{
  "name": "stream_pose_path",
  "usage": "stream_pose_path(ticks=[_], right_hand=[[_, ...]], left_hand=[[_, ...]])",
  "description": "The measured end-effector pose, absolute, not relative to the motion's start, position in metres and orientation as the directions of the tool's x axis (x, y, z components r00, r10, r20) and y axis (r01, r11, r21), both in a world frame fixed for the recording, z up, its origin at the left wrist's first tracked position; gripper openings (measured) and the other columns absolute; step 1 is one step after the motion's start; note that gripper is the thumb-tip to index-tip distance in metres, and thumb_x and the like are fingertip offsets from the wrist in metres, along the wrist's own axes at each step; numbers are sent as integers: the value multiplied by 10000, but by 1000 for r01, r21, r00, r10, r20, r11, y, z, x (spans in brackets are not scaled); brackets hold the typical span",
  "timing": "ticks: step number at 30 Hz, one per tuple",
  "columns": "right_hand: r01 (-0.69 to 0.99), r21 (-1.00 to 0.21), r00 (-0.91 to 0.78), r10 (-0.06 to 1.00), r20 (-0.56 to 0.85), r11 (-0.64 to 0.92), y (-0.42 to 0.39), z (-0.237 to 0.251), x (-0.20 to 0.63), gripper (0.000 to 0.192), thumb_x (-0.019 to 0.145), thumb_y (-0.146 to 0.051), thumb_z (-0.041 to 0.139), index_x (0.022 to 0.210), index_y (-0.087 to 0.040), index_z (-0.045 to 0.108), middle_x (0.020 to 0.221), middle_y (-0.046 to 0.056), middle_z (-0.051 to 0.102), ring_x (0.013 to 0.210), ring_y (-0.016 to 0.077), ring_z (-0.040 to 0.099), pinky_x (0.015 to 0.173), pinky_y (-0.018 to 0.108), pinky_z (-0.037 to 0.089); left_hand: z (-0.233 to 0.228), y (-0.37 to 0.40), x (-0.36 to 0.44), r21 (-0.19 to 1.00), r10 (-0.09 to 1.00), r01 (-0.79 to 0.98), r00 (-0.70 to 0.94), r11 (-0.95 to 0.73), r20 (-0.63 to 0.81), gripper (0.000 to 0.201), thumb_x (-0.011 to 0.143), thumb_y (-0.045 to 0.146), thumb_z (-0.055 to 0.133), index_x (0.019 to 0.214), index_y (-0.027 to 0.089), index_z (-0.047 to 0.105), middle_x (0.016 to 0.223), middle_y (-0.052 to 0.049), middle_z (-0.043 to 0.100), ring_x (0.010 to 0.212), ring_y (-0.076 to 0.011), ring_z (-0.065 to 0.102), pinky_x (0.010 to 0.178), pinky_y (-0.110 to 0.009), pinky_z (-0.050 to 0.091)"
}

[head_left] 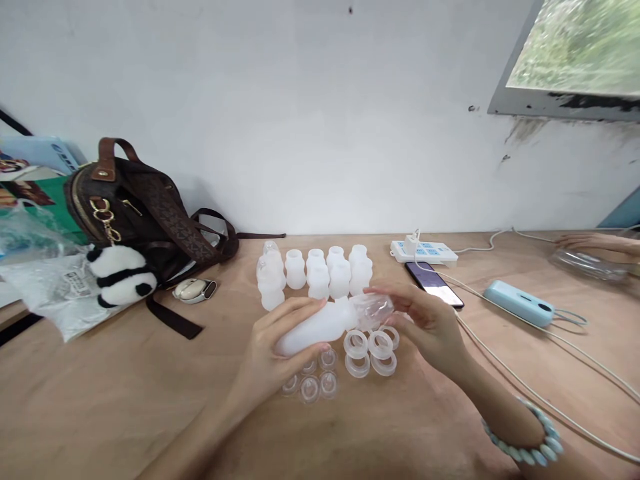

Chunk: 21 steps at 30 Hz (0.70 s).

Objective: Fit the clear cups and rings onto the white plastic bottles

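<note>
My left hand [280, 357] is wrapped around a translucent white baby bottle [315, 329], which lies tilted sideways with its neck to the right. At that neck sits a clear dome cap [373, 310], its far end gripped by the fingers of my right hand [425, 323]. Below the bottle, several clear silicone nipples [310, 387] stand on the table, partly covered by my left hand. Several translucent collar rings [357, 365] lie to their right. Behind, white bottle bodies [319, 280] stand in rows, and a capped bottle [271, 267] is at their left end.
Left are a brown backpack [145, 207], a panda plush [123, 277], a plastic bag [55, 293] and a beige gadget [194, 291]. Right are a power strip [435, 252], phone [434, 283], blue power bank [517, 303] and cables. Another person's hand [595, 241] touches clear plastic [590, 264].
</note>
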State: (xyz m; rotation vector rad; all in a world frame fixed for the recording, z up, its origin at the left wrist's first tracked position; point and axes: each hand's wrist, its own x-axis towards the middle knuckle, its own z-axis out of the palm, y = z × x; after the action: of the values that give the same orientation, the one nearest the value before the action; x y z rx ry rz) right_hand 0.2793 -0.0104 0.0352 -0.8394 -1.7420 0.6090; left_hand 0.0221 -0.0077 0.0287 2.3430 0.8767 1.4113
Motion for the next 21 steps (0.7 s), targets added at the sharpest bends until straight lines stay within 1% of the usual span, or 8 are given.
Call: stream_pose_path(ticks=[3, 7, 11, 14, 16, 19, 21], right_hand=[[232, -719, -219, 755, 618, 655, -15, 33, 275, 277, 863, -229, 684, 1138, -267, 689, 1080, 61, 743, 946, 221, 698, 775, 353, 602], [209, -712, -226, 741, 632, 670, -17, 34, 276, 298, 841, -234, 721, 1135, -281, 696, 1098, 55, 750, 987, 235, 701, 743, 337, 599], [132, -767, -212, 774, 597, 628, -19, 35, 273, 269, 848, -311, 722, 1114, -274, 700, 1113, 70, 748, 985, 246, 707, 735, 347, 603], [56, -794, -199, 786, 585, 605, -20, 35, 268, 277, 864, -357, 701, 1129, -278, 684, 1096, 69, 750, 956, 232, 715, 719, 330, 605], [62, -782, -194, 776, 600, 620, -20, 33, 265, 275, 868, -341, 699, 1135, -277, 677, 1084, 65, 751, 946, 220, 714, 731, 317, 605], [95, -753, -190, 754, 628, 651, -19, 29, 261, 276, 878, -290, 689, 1153, -278, 662, 1105, 59, 742, 979, 208, 702, 788, 312, 599], [112, -750, -187, 755, 628, 652, -18, 27, 259, 280, 892, -268, 667, 1171, -279, 645, 1112, 58, 736, 991, 208, 698, 803, 315, 595]], left_hand=[[29, -10, 24, 512, 593, 299, 377, -805, 712, 453, 811, 227, 754, 1250, 241, 645, 1096, -73, 689, 939, -198, 668, 801, -336, 572], [30, -13, 25, 553, 602, 242, 377, -797, 704, 450, 813, 257, 755, 1250, 254, 650, 1039, -59, 678, 869, -179, 655, 724, -300, 567], [33, -15, 26, 600, 628, 202, 365, -774, 688, 443, 793, 277, 774, 1224, 262, 673, 1004, -48, 680, 833, -173, 654, 672, -272, 553], [35, -16, 26, 631, 650, 180, 340, -754, 680, 434, 777, 280, 788, 1200, 266, 691, 986, -41, 683, 824, -169, 651, 660, -258, 541], [35, -16, 27, 632, 653, 183, 323, -753, 685, 446, 768, 269, 796, 1201, 267, 691, 984, -41, 681, 828, -169, 648, 666, -258, 536], [33, -15, 28, 620, 646, 190, 308, -761, 699, 463, 765, 247, 795, 1213, 268, 684, 987, -43, 677, 833, -173, 646, 675, -263, 533], [32, -14, 27, 632, 660, 200, 307, -749, 686, 450, 769, 241, 789, 1206, 264, 687, 987, -45, 674, 837, -178, 646, 673, -262, 528]])
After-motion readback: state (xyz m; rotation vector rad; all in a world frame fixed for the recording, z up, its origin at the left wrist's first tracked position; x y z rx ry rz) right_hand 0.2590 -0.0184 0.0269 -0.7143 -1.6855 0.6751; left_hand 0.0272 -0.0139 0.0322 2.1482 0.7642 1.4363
